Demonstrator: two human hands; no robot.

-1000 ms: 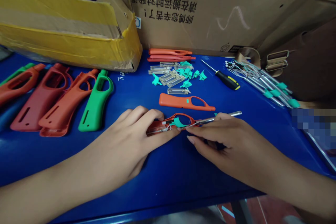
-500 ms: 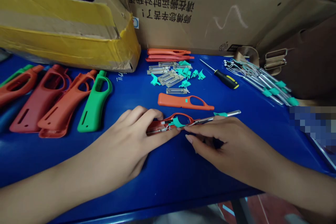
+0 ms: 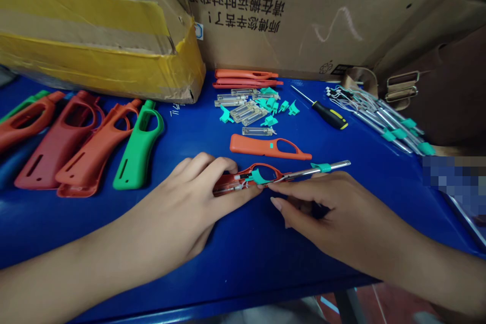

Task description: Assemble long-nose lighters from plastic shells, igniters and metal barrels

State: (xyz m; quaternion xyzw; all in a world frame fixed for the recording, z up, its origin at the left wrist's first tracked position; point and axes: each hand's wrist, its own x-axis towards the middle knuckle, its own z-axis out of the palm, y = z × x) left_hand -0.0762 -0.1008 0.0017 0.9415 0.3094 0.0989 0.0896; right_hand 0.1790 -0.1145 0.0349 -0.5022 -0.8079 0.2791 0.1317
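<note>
- The left hand (image 3: 186,197) grasps the left end of the open red shell (image 3: 225,182), low over the counter (image 3: 228,273), midway between both wrists
- A teal trigger piece (image 3: 258,176) sits at the shell's loop, just right of the left hand's fingers
- The right hand (image 3: 334,212) has its index fingertip at the shell's right end, its thumb tip apart; its other fingers are mostly hidden, so I cannot tell whether it grips the metal tube (image 3: 299,172)
- That tube extends rightward from the shell, with 1 teal clip (image 3: 322,167) around it
- Just beyond lies 1 orange half-shell (image 3: 248,146)
- Farther back are clear capsules (image 3: 246,113) among small teal parts (image 3: 270,121), with a black-and-yellow screwdriver (image 3: 329,115) to their right
- Wired metal rods (image 3: 387,114) lie at far right; a green handle (image 3: 131,169) lies at left
</note>
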